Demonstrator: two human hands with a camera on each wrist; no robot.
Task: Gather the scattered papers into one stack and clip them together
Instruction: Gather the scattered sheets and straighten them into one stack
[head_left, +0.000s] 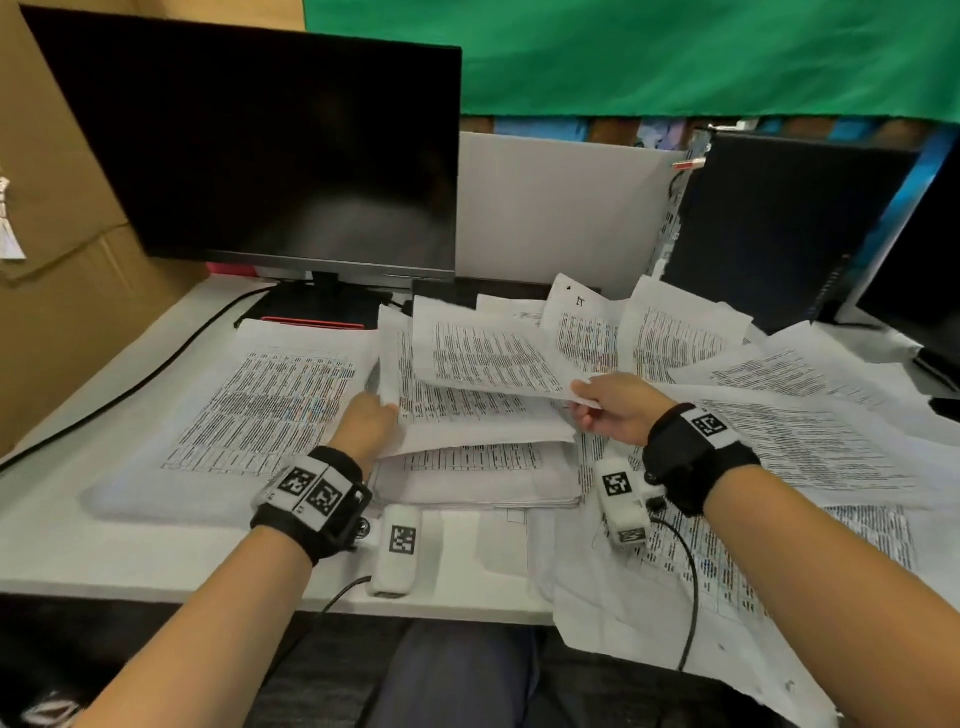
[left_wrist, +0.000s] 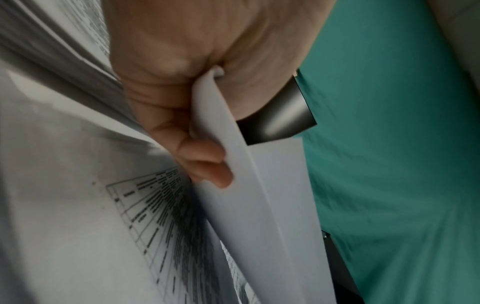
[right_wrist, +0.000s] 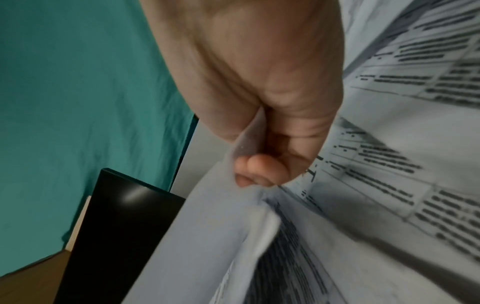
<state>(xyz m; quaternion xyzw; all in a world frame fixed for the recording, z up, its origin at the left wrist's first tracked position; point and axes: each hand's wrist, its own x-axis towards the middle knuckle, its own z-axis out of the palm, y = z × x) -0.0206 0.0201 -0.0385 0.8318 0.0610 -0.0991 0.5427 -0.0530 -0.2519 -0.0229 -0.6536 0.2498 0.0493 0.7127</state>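
Sheet (head_left: 483, 358) pinched at its right corner by right hand (head_left: 615, 408), held above bundle (head_left: 467, 415) at frame centre. Left hand (head_left: 366, 418) clamps the bundle's left edge, fingers curled round it. Sheet's long axis runs left-right, just over the bundle, so lowering it likely comes next. Loose papers (head_left: 810, 431) lie right of both hands, nearer the right hand. No clip visible.
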